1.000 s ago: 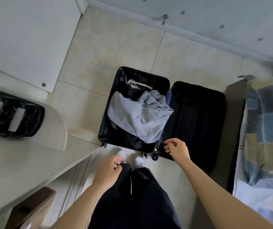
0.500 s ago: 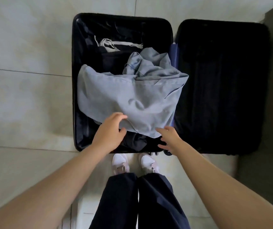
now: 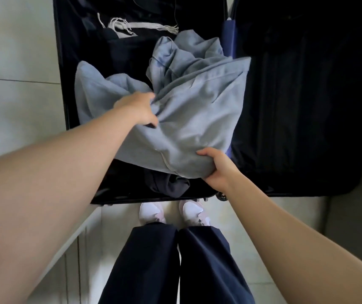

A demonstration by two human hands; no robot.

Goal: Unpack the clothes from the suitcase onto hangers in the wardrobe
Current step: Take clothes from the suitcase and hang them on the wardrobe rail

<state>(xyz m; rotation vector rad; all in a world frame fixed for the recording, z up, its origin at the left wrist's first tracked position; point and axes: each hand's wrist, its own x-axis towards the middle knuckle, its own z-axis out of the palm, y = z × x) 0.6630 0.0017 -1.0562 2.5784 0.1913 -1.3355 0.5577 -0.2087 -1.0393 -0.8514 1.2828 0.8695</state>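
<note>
0.5 s past reaching, now gripping light-blue garment (image 3: pixel 197 119) with left hand (image 3: pixel 140 110) and right hand (image 3: pixel 217 170) curled into cloth, ready to lift from suitcase (image 3: pixel 62 84).

Suitcase (image 3: pixel 59 62) lying open on the floor (image 3: pixel 17 51), its two halves side by side. The left half (image 3: pixel 83 29) holds the clothes; the right half (image 3: pixel 296 106) lies flat beside it. A large garment (image 3: pixel 197 110) sits on top of the pile in the left half, nearer its right side. A fringed cloth (image 3: pixel 140 26) lies behind it at the far end, and a second garment (image 3: pixel 166 185) lies under its near edge. The left hand (image 3: pixel 138 106) grips the large garment at its left side; the right hand (image 3: pixel 217 170) holds its near right corner. The person's shoes (image 3: pixel 151 212) stand on the floor just before the suitcase's near wall.
</note>
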